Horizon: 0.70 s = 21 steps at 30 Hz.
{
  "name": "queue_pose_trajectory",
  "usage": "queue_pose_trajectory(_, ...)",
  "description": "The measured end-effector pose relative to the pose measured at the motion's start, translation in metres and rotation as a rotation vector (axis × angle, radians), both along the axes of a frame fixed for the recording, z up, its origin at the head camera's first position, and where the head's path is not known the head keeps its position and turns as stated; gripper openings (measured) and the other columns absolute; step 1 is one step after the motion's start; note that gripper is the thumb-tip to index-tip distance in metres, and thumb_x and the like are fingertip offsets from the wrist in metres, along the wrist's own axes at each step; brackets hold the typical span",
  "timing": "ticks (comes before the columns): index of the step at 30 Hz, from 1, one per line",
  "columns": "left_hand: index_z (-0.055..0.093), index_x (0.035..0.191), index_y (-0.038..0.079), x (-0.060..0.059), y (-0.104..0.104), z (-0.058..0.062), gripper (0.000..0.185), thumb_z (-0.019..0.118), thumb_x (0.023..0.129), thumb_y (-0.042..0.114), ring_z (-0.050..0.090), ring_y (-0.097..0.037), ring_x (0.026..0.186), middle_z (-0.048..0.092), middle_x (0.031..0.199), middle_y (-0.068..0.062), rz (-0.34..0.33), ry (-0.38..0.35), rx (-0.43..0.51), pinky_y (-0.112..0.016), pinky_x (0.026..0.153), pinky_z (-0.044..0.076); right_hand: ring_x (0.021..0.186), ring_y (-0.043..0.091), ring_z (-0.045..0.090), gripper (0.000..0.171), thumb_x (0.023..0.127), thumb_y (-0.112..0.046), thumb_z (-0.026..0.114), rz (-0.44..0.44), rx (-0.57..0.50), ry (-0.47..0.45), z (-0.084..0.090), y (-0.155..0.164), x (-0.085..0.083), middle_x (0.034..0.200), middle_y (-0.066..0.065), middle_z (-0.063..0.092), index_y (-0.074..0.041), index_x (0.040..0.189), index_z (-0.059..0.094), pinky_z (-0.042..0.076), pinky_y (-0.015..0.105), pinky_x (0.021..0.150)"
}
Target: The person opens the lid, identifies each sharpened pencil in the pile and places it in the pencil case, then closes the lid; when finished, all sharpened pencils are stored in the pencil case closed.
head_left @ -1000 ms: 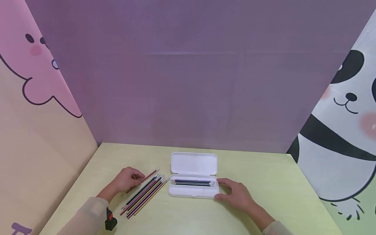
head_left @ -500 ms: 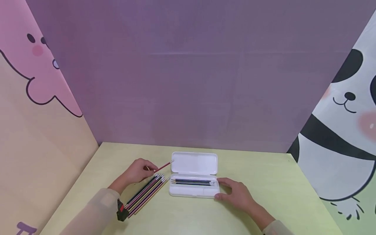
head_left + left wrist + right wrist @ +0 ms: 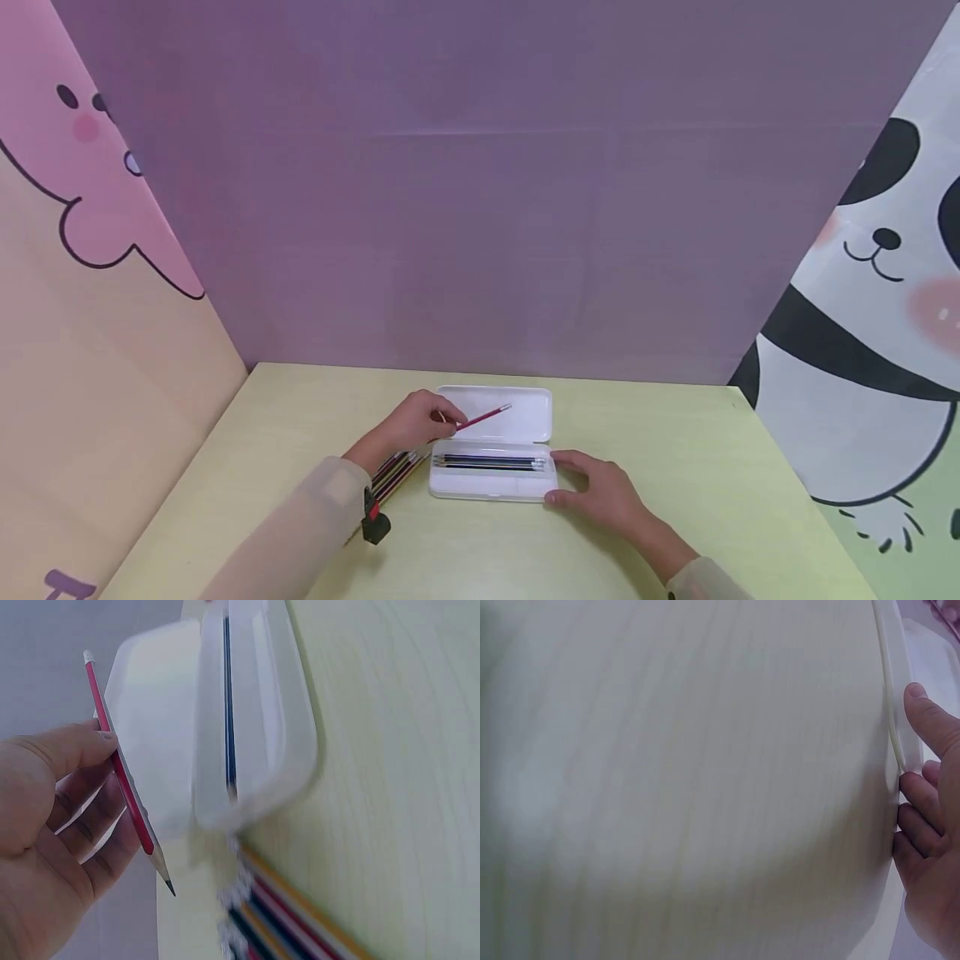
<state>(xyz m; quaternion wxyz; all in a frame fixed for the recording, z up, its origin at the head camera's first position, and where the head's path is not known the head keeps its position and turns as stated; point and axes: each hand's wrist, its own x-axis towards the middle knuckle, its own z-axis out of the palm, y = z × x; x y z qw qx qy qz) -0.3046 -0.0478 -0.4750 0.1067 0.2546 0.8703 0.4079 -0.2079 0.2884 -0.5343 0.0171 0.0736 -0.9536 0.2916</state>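
Row of loose striped pencils [image 3: 397, 471] on the pale green table [image 3: 675, 433], partly under the left sleeve. Left hand [image 3: 416, 422] pinches a red pencil [image 3: 482, 416] over the open white plastic pencil case [image 3: 491, 487], tilted. Right hand [image 3: 603, 493], fingers loosely curved, rests against the case's right end, likely steadying it.

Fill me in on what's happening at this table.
A person sits at a yellow-green table with an open white pencil case before them. The left hand pinches a red pencil and holds it in the air over the case's lid. The right hand rests against the case's right end. A few dark pencils lie in the tray. A row of loose pencils lies on the table to the left of the case, partly hidden by the left arm.
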Motion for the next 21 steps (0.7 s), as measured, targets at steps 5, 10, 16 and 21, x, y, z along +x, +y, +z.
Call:
queue_pose_trajectory(5,0.082,0.106,0.015,-0.002,0.025,0.0,0.019,0.07,0.094,0.005,0.058,-0.014,0.077,0.074,0.095,0.003,-0.03,-0.017,0.015,-0.026,0.068,0.051,0.128,0.033,0.062,0.067,0.074,-0.049,0.089,0.003,-0.004,0.008,0.001,-0.001,0.0,0.131,0.0,0.071,-0.026,0.133,0.069,0.047,0.054,0.106)
queue_pose_trajectory(10,0.083,0.104,0.016,-0.003,0.042,-0.009,0.019,0.072,0.093,0.005,0.059,-0.012,0.079,0.076,0.096,0.004,-0.063,-0.004,0.019,-0.025,0.07,0.051,0.127,0.032,0.063,0.067,0.075,-0.049,0.088,0.002,0.0,0.01,0.001,-0.002,0.0,0.13,-0.001,0.071,-0.026,0.134,0.069,0.047,0.054,0.106)
queue_pose_trajectory(16,0.083,0.101,0.018,0.0,0.049,-0.02,0.018,0.073,0.092,0.005,0.059,-0.013,0.079,0.074,0.09,0.007,-0.065,-0.031,-0.012,-0.028,0.072,0.05,0.127,0.031,0.063,0.066,0.074,-0.047,0.089,-0.006,-0.007,0.001,0.0,-0.002,0.0,0.131,-0.003,0.071,-0.027,0.134,0.069,0.047,0.053,0.106)
queue_pose_trajectory(21,0.083,0.1,0.013,0.004,0.051,-0.024,0.017,0.072,0.092,0.002,0.057,-0.009,0.078,0.075,0.089,0.005,-0.097,0.014,-0.067,-0.026,0.074,0.049,0.127,0.031,0.063,0.067,0.073,-0.047,0.089,-0.009,-0.004,0.002,0.001,-0.001,0.001,0.131,-0.002,0.071,-0.028,0.134,0.069,0.047,0.054,0.106)
